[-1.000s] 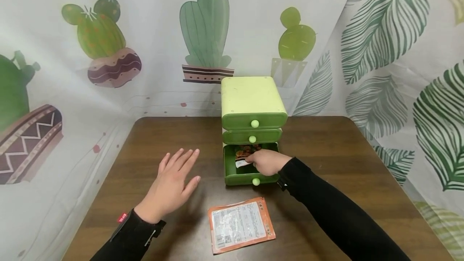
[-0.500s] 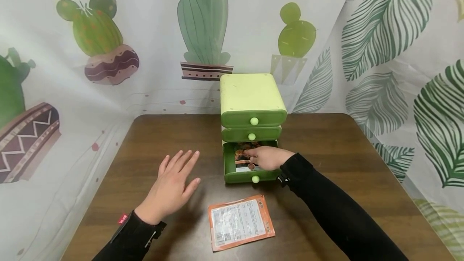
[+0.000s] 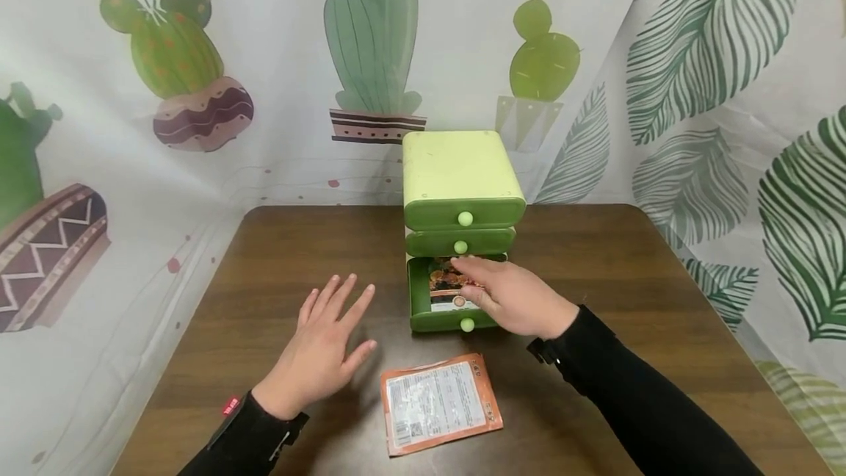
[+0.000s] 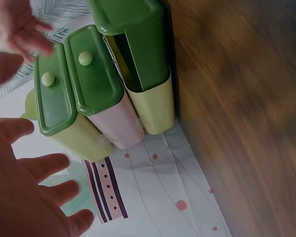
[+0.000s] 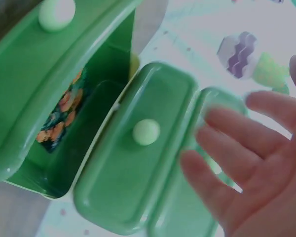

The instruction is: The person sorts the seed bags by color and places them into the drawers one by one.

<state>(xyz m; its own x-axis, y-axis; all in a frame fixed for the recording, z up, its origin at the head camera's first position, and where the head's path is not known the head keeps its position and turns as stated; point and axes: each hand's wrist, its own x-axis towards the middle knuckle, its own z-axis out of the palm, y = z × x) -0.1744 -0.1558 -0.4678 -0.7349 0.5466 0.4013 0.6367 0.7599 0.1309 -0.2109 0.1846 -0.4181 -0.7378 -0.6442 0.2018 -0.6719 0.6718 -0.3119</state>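
Observation:
A small cabinet [image 3: 459,167] with a pale yellow-green top and green drawers stands at the back of the table. Its bottom drawer [image 3: 420,300] is pulled out, while the two above are closed. Inside that drawer lies a packet [image 3: 444,286] printed with a food picture, also partly visible in the right wrist view. My right hand [image 3: 518,298] hovers over the drawer's right side, fingers extended and holding nothing, covering part of the packet. My left hand [image 3: 324,347] is spread above the table, left of an orange packet [image 3: 436,404] lying with its white label up.
The brown wooden table [image 3: 297,241] extends to both sides of the cabinet. Behind it hangs a white cloth [image 3: 284,79] printed with cacti and leaves. Round pale green knobs [image 3: 465,219] stick out from the drawer fronts.
My right hand has let go of the food-picture packet, which now lies flat in the drawer, and has risen back toward the right. My left hand has barely moved.

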